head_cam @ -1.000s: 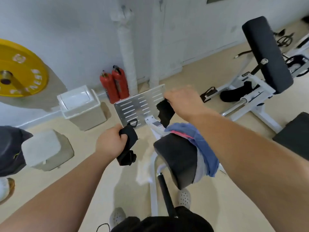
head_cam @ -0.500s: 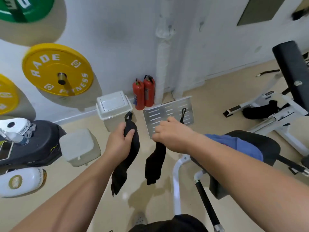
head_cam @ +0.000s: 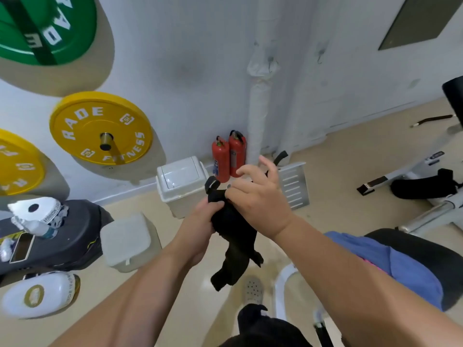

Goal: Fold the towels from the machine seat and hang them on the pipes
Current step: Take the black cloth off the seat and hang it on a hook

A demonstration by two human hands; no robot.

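Note:
A black towel (head_cam: 235,241) hangs bunched between my two hands in mid-air, its ends dangling toward the floor. My left hand (head_cam: 200,226) grips the upper part of it from the left. My right hand (head_cam: 258,196) pinches the same top edge from the right, with its outer fingers lifted. A blue towel (head_cam: 400,266) lies on the black machine seat (head_cam: 431,254) at the lower right. White wrapped pipes (head_cam: 258,103) run up the wall straight ahead.
Two red fire extinguishers (head_cam: 228,156) stand by the pipes, a white bin (head_cam: 183,184) to their left. A metal footplate (head_cam: 293,184) sits behind my right hand. Yellow (head_cam: 100,126) and green weight plates hang on the wall. A white machine frame stands right.
My hands have come together, bringing the two hanging ends of the black towel into one bunch. The view has tilted up a little toward the wall.

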